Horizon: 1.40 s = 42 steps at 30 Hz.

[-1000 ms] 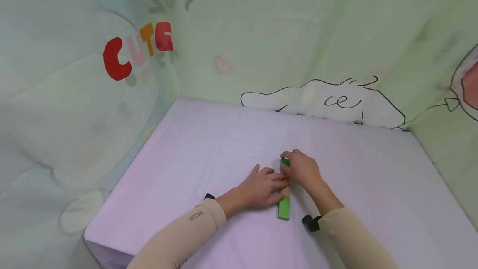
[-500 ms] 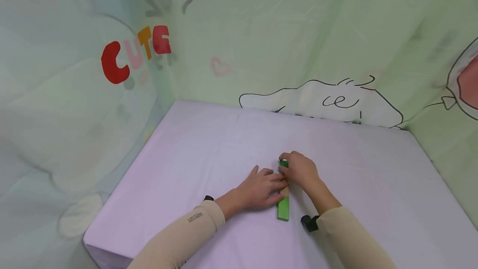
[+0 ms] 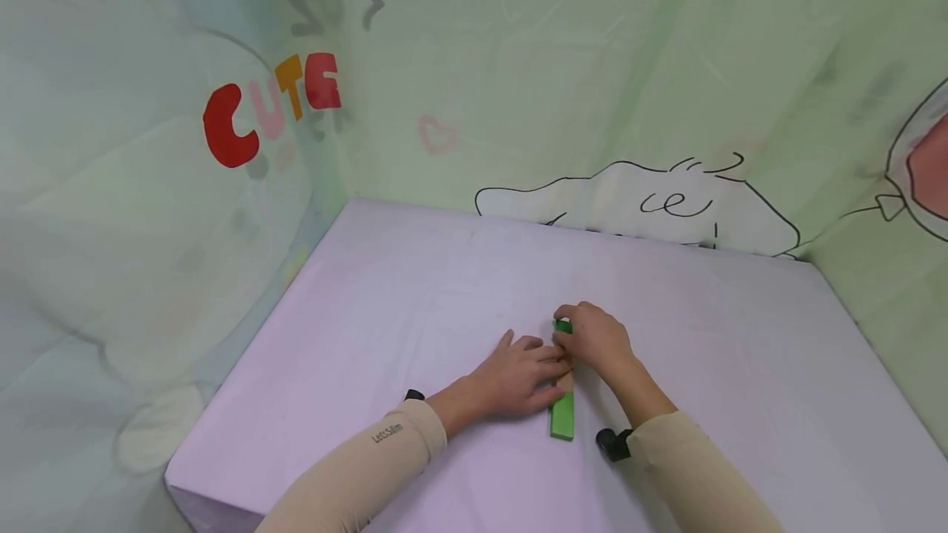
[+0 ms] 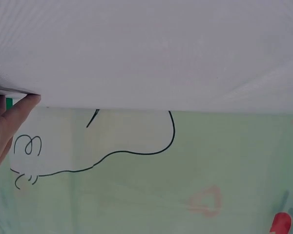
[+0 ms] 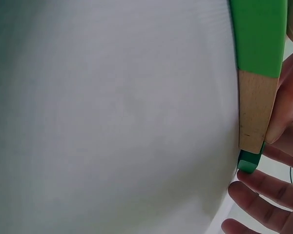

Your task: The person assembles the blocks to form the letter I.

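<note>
Blocks lie end to end in a row on the purple-white table: a light green block (image 3: pixel 562 418) nearest me, a bare wooden block (image 3: pixel 566 381) beyond it, and a dark green block (image 3: pixel 563 326) at the far end. My left hand (image 3: pixel 518 377) rests over the middle of the row, fingers spread, tips on the wooden block and the thumb by the light green one. My right hand (image 3: pixel 598 340) holds the dark green block, fingers curled round its far end. In the right wrist view, fingertips (image 5: pixel 246 178) touch the dark green end. The hands hide part of the row.
The table (image 3: pixel 415 270) backs onto a pale green printed curtain (image 3: pixel 518 89) with cartoon drawings. Another curtain (image 3: pixel 133 229) hangs along the left side. Small black cameras sit at both wrists, the right one (image 3: pixel 613 444) plainly visible.
Both hands keep nearly the same places on the row. The whole head view has shifted very slightly; the blocks show no clear movement of their own.
</note>
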Available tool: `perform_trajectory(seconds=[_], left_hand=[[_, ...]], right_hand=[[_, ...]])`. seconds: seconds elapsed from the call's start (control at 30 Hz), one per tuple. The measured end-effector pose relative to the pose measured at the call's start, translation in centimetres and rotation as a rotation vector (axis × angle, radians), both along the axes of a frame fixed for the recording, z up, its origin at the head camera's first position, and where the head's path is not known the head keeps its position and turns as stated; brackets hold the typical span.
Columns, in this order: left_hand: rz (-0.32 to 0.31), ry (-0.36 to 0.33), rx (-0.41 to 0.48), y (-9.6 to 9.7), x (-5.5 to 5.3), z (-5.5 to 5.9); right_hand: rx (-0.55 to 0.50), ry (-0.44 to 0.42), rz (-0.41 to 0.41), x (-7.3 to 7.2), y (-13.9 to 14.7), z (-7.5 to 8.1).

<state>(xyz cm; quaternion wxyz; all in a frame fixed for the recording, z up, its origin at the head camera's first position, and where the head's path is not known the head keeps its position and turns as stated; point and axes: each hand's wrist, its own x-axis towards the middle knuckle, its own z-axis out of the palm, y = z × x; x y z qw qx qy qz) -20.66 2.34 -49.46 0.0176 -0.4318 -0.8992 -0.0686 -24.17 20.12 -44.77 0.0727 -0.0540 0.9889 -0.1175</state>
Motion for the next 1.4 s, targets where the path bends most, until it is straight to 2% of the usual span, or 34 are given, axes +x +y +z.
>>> perform_trajectory(seconds=[0.5, 0.7, 0.93, 1.2, 1.4], left_hand=[[-0.005, 0.031, 0.003, 0.0, 0.1, 0.0], [0.002, 0.016, -0.011, 0.2, 0.3, 0.0], [0.011, 0.035, -0.01, 0.2, 0.3, 0.0], [0.011, 0.008, -0.008, 0.4, 0.3, -0.2], [0.002, 0.036, -0.006, 0.4, 0.2, -0.2]], right_hand=[[-0.015, 0.047, 0.008, 1.4, 0.8, -0.2], [-0.056, 0.086, 0.036, 2.5, 1.9, -0.8], [-0.072, 0.109, 0.035, 3.7, 2.9, -0.9], [-0.074, 0.099, 0.027, 4.8, 3.9, -1.1], [-0.076, 0.115, 0.028, 5.5, 4.3, -1.3]])
